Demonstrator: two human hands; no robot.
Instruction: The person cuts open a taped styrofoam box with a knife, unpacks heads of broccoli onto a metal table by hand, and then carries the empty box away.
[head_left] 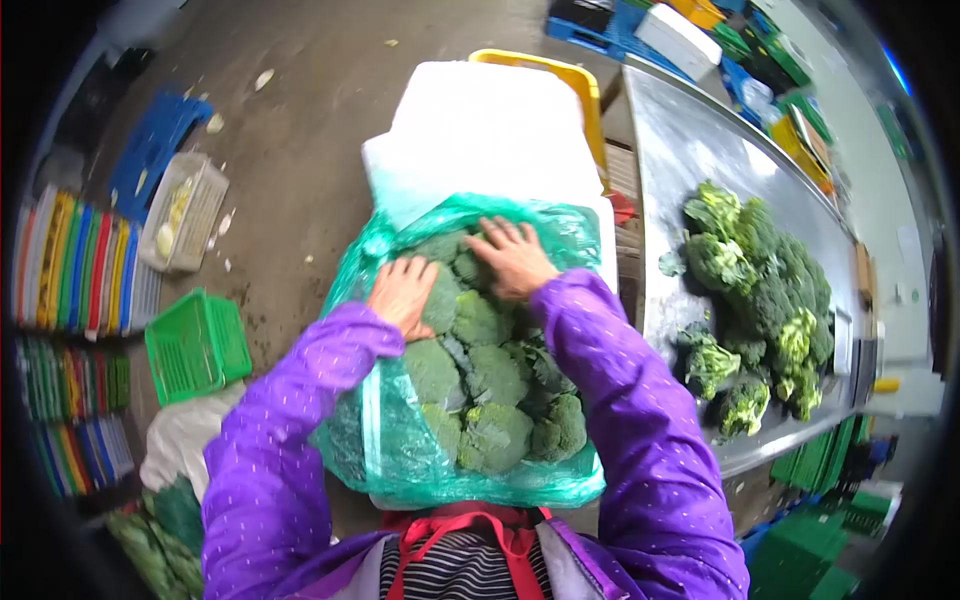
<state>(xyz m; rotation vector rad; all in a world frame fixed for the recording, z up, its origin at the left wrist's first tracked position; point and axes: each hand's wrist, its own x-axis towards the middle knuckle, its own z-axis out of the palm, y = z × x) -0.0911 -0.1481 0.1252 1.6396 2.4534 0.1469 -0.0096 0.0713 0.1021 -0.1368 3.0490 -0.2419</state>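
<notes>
The left hand (402, 297) and right hand (513, 262) rest, grip loose and fingers spread, on the broccoli (497, 437) toward the white box's (608, 250) far edge, maybe keeping it snug inside the green bag (345, 430).

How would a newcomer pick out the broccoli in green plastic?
Find the metal table, then the green plastic left of it. The broccoli inside lies under the left hand and right hand, crowns packed close, unlike the table's loose pile.
</notes>
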